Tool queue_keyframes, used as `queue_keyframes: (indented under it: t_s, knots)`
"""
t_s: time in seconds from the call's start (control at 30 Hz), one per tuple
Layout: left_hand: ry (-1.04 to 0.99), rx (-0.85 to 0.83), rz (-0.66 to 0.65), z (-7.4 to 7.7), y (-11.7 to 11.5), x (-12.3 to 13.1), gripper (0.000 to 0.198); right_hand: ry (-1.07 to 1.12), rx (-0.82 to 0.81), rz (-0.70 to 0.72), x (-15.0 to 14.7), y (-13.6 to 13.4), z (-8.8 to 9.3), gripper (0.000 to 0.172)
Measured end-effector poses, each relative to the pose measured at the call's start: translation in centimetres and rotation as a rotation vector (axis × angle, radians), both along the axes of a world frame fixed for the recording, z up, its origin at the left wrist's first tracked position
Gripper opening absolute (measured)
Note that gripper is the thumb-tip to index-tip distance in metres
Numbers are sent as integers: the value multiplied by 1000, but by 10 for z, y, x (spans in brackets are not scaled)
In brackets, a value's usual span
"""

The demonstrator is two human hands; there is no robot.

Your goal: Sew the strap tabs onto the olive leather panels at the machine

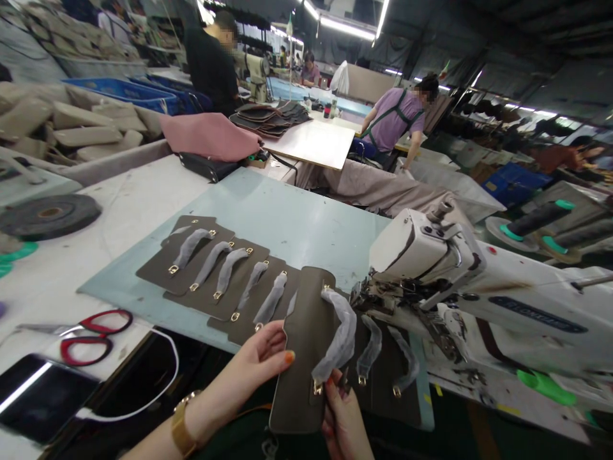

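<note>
As We Are Gripping, We Are Going Gently

While our left hand is gripping the left edge of a smooth, dark brown, leather-like panel with rounded corners, our right hand is pinching its lower right edge, thumb beside a small gold-coloured metal buckle. A small, dark, pointed tool is showing near that thumb; its full shape we cannot tell. The panel is tilting up toward us at the lower centre of the frame.

For good work, we are judging, light and even pressure is serving best: enough for steadying, too little for creasing. The tool's point is probably demanding the most care, since it could be nicking the wrapping or scratching the brown face.

The panel is looking plain and unmarked. A curved handle wrapped in cloudy, whitish film is bowing out along its right side, its film wrinkling. Similar brown panels with wrapped handles are overlapping at centre left, on a pale blue tabletop sheet.
</note>
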State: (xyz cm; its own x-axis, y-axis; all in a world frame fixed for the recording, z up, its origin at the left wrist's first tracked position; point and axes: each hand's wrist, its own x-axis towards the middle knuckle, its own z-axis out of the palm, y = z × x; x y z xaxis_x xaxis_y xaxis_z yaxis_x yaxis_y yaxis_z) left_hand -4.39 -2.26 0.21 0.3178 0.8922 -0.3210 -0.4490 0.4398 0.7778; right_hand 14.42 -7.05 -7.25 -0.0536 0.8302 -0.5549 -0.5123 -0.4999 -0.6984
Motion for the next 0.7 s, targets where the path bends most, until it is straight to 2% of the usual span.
queue_keyframes:
  t_s: [0.07,0.1,0.23,0.33,0.47,0.6,0.63,0.7]
  knots:
    - [63,82,34,-4,1,7,51,7,-4,4,-5,0,-2,55]
    - [84,104,56,-7,4,10,51,10,-3,15,-7,0,-4,55]
    - [211,116,114,-17,21,19,26,-49,-10,107,-6,1,-8,60]
    - [386,157,108,-23,29,15,22,-302,35,157,5,0,-2,60]
    - [652,272,88,-28,31,7,31,-760,143,102,34,0,27,52]
    - [737,298,107,-36,27,6,31,-996,259,-17,56,11,69,44]
    - [743,286,130,-40,26,6,29,-1027,316,5,56,17,79,41]
    - [746,249,178,-47,24,6,28,-1090,467,153,49,34,96,35]
